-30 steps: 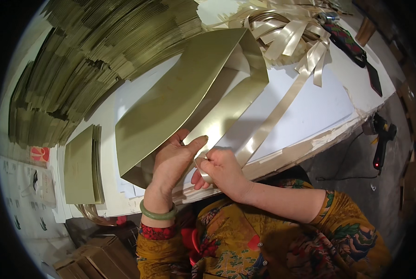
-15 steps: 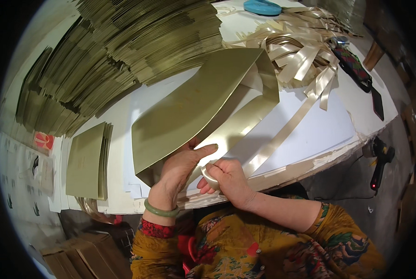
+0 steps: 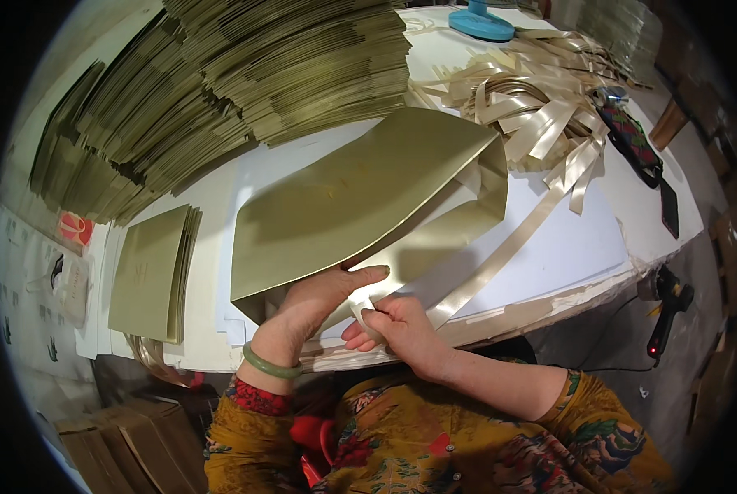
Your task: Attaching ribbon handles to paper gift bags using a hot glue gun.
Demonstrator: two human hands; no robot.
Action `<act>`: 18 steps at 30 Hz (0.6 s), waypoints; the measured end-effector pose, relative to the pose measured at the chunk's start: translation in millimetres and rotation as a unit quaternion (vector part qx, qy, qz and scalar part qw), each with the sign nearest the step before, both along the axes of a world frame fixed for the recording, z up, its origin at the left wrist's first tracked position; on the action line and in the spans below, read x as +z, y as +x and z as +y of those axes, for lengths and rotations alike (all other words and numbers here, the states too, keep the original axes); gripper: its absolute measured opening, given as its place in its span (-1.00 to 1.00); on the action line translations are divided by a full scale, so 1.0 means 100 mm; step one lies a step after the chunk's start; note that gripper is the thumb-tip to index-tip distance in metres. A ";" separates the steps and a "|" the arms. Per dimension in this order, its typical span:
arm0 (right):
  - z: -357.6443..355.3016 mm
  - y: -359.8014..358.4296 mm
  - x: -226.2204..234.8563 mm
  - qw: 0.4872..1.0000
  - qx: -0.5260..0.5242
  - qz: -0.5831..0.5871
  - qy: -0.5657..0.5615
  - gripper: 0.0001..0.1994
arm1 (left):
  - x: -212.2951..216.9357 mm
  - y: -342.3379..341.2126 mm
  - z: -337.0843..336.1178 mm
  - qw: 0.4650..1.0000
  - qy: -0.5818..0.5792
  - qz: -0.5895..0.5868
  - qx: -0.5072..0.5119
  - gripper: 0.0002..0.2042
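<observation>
A white table (image 3: 566,247) fills the view, its near edge curving past the person's lap; a dark floor and brown cartons (image 3: 121,445) lie below it. Across the far side runs a long stack of flat gold bags (image 3: 245,90). A smaller stack (image 3: 146,276) sits at the left, and a heap of gold ribbons (image 3: 533,107) at the right, with a blue dish (image 3: 480,20) beyond it. A glue gun (image 3: 665,309) hangs off the right edge.

One gold bag (image 3: 344,206) lies open on its side near the table's front edge. The left hand (image 3: 319,300) rests on its lower edge, fingers extended and pressing. The right hand (image 3: 393,325) pinches a ribbon (image 3: 500,255) end at the bag's mouth.
</observation>
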State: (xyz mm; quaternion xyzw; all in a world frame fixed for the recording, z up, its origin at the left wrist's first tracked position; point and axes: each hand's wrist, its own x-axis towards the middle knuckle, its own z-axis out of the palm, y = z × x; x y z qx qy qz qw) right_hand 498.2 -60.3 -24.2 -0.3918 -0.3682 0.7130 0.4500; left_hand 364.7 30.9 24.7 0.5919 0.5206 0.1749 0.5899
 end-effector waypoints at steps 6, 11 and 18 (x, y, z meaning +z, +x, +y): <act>0.04 0.03 0.01 0.997 0.015 0.037 -0.061 -0.67 | 0.25 0.13 -0.11 0.974 0.080 0.202 -0.068 -0.48; 0.01 0.04 0.03 0.998 0.020 0.025 -0.047 -0.69 | 0.18 0.08 -0.04 0.984 0.032 0.172 -0.034 -0.21; -0.23 0.32 0.18 0.977 0.098 -0.174 0.072 -0.71 | -0.01 -0.01 0.02 0.988 0.053 0.143 0.024 -0.23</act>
